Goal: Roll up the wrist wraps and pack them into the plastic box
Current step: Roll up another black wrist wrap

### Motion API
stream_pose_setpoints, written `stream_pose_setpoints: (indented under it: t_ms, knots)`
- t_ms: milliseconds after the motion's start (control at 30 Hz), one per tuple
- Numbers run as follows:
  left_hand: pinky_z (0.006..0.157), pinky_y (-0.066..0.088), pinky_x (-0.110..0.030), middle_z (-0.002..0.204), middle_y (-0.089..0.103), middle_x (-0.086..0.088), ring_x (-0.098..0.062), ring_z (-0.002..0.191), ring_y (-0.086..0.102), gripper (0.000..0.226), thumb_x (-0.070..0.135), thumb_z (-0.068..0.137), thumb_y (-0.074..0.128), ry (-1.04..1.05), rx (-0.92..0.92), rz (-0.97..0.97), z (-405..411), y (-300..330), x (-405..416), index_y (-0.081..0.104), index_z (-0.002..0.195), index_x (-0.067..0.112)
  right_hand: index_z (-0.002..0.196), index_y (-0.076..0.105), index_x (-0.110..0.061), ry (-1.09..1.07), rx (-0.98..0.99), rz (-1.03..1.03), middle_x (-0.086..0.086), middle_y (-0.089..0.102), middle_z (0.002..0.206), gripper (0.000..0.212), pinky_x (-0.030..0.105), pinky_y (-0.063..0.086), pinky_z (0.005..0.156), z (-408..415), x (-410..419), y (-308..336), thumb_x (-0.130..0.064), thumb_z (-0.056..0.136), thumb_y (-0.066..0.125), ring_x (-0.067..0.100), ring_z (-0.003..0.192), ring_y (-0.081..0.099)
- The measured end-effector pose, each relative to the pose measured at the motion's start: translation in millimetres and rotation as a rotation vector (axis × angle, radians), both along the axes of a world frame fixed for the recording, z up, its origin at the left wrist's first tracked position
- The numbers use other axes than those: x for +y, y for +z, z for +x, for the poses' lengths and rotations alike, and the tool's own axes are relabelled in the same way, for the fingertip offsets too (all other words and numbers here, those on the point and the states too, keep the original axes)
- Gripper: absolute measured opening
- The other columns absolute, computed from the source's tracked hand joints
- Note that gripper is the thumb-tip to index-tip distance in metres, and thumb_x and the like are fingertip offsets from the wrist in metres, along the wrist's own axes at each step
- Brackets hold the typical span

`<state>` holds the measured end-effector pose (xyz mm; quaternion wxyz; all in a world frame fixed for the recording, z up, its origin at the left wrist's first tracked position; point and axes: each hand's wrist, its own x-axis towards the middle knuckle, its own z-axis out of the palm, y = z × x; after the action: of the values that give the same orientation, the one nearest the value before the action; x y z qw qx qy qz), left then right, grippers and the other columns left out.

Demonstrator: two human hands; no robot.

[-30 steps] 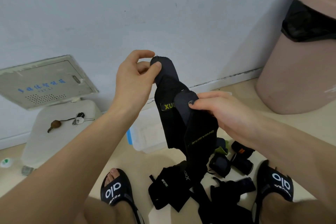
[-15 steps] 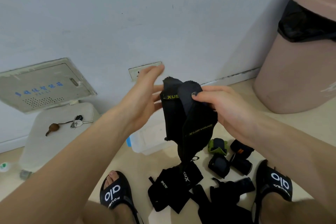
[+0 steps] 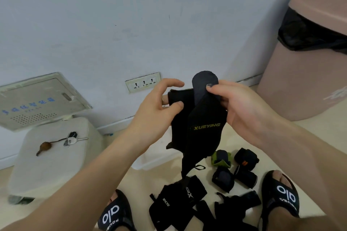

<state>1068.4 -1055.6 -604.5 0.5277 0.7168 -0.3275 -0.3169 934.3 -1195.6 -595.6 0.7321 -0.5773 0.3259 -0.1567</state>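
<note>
The pink bin (image 3: 308, 73) with its black liner stands against the wall, up and to the right of the held wrist wrap. The white stool (image 3: 50, 157) sits far to the left of that wrap, bearing a bunch of keys (image 3: 70, 139) and a small brown charm (image 3: 44, 146); above the stool a grey wall panel (image 3: 37, 101) leans out from the wall. The plastic box (image 3: 150, 161) lies on the floor directly behind and below the wrap, mostly hidden by it and by the left forearm.

The held wrist wrap (image 3: 199, 129), black with yellow "XUEYING" lettering, hangs in the air between both hands, its rounded top end standing up and its tail trailing down to the loose wraps (image 3: 178, 202) spread on the floor below. The left hand (image 3: 155, 110) is on the wrap's left edge, its fingers curled, the thumb pressed on the front of the cloth and the index finger arched above it. The right hand (image 3: 238, 107) pinches the wrap's upper end, thumb on the front, fingers curled behind.

Rolled wraps (image 3: 234, 170) lie grouped on the floor below and right of the held wrap, one with green trim, one with an orange tab. A wall socket (image 3: 143, 84) is just left of the wrap's top. Two black slides are worn at the bottom: left slide (image 3: 114, 214), right slide (image 3: 281, 195).
</note>
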Motion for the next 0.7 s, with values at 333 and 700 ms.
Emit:
stream_pose_setpoints:
  t_ms: [333,700]
  knots:
    - [0.081,0.062,-0.043,0.062,0.059,0.015,-0.013,0.073,0.063,0.021,0.003,0.097,0.061,0.207,0.064,-0.065,17.3,2.8,-19.2,0.074,0.096,0.019,0.087,0.076,-0.011,0.041,0.043,-0.046,0.003,0.076,0.086,0.023,0.033,0.051,0.083,3.5,-1.2,-9.1,-0.017,0.102,0.060,0.014,0.083,0.073]
    - [0.085,0.061,-0.046,0.102,0.068,-0.025,-0.024,0.087,0.066,0.017,0.014,0.102,0.058,0.129,0.145,-0.128,20.1,9.8,-31.2,0.071,0.092,0.009,0.100,0.071,0.003,0.108,0.074,-0.170,0.035,0.065,0.105,0.031,0.044,0.051,0.084,24.0,-3.3,-14.9,-0.027,0.101,0.064,0.032,0.083,0.069]
